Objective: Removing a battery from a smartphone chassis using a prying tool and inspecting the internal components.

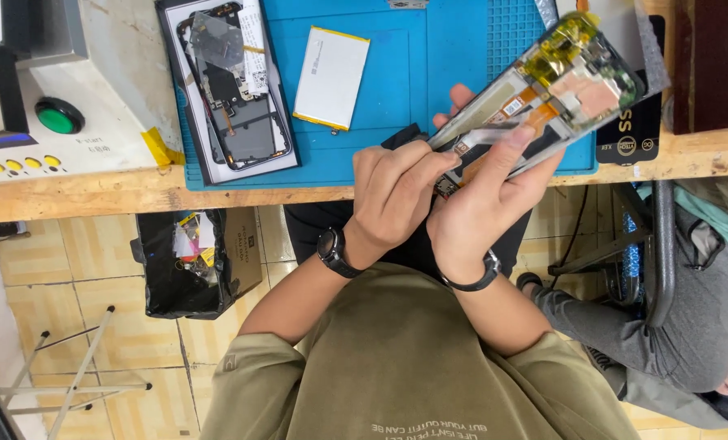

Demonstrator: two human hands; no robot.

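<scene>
1. Held an opened smartphone with exposed circuit boards and yellow tape [543,90] aloft in both hands, tilted, above the front edge of the wooden tabletop [95,191].
2. Clamped the fingers of the right hand [478,204] on the phone's lower end, thumb laid along its frame.
3. Curled the fingers of the left hand [392,191] tightly together against that same end; could not tell whether a tool sat between them.
4. Left a flat white battery with yellow edges [331,77] on the blue work mat [462,49], well apart from the hands.
5. Left a second dismantled dark phone [233,90] on the mat's left edge, near a grey machine with a green button [58,116].
</scene>
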